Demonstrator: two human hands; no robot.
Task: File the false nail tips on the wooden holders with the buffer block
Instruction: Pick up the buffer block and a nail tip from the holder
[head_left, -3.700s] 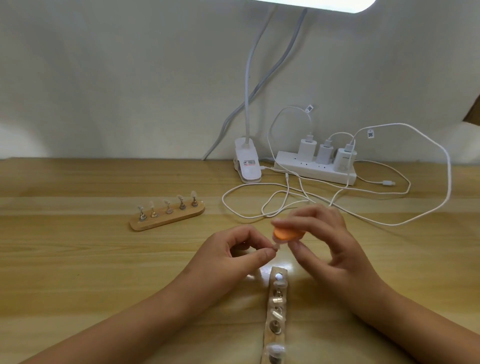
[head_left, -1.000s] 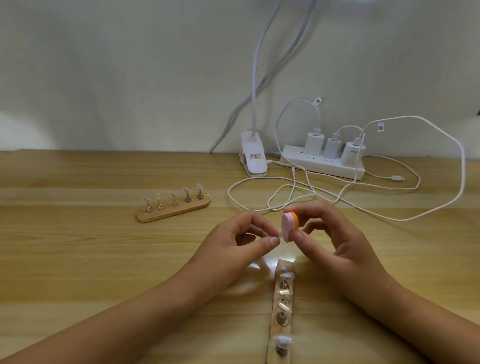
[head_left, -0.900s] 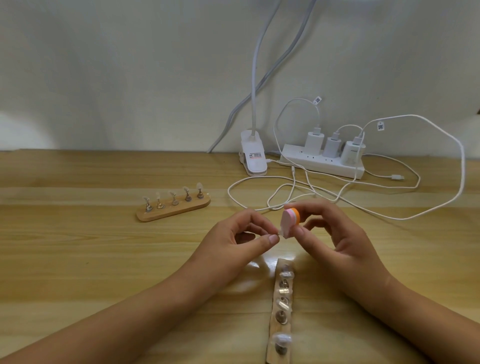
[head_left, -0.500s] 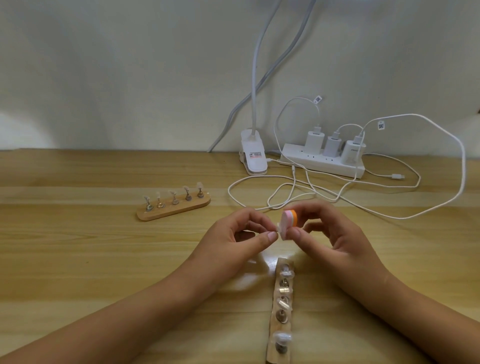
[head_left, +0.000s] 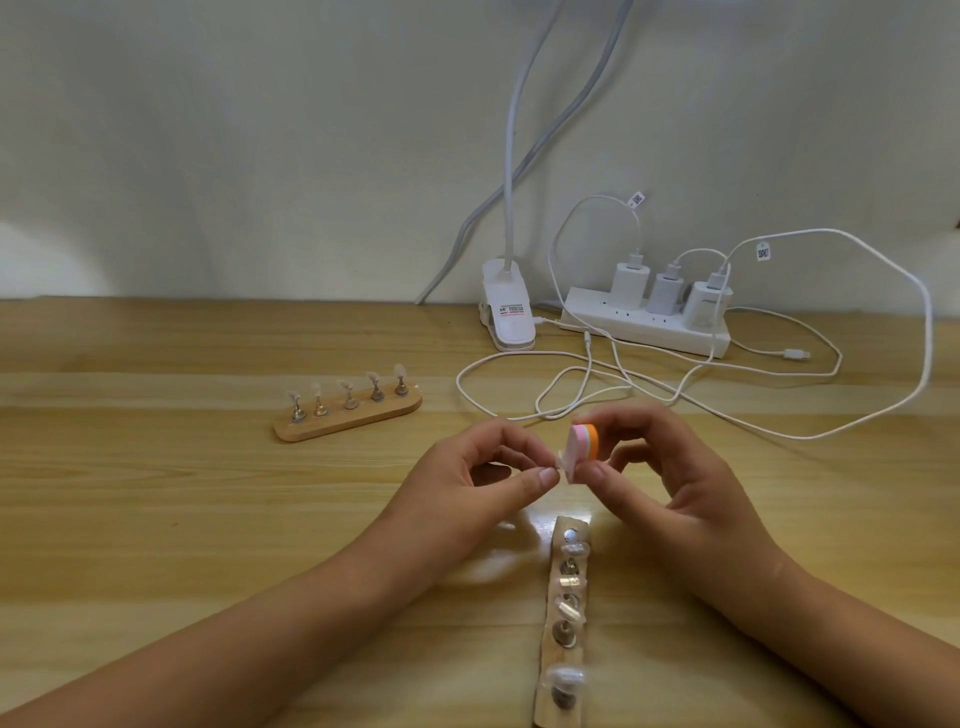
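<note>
Buffer block (head_left: 586, 441), pink and orange, pinched upright between thumb and fingers of right hand (head_left: 680, 499), raised over table (head_left: 156, 519). Clear nail tip (head_left: 563, 459) pinched by thumb and forefinger of left hand (head_left: 467, 488), touching block's pink face. Just below hands, wooden holder (head_left: 550, 654) lying lengthwise, tips on pegs. Second holder (head_left: 347, 420) well left, five tips upright. Power strip (head_left: 644, 327) by wall.

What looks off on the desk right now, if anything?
Only the near holder: its far-end spot shows a bare metal disc. The left hand pinches a nail tip against the buffer block.
</note>
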